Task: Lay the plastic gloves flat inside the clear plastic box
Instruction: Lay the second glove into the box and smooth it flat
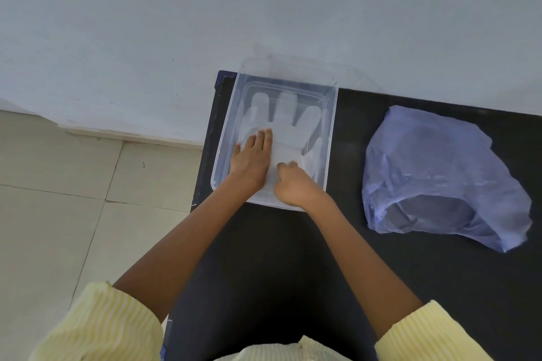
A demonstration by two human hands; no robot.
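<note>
While the left hand (252,159) presses flat, fingers together, on the plastic glove (286,129) in the clear plastic box (330,138); the right hand (293,184) – fingers curled – seemingly pinches its cuff.

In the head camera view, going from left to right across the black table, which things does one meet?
Clear plastic box holding the plastic glove, pressed by the left hand → right hand → blue plastic bag.

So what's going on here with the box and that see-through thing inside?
A person is pressing a thin plastic glove flat on the bottom of a clear plastic box on a black table. The left hand lies spread on the glove; the right hand, fingers curled, presses near its cuff. A crumpled blue bag sits to the right.
</note>
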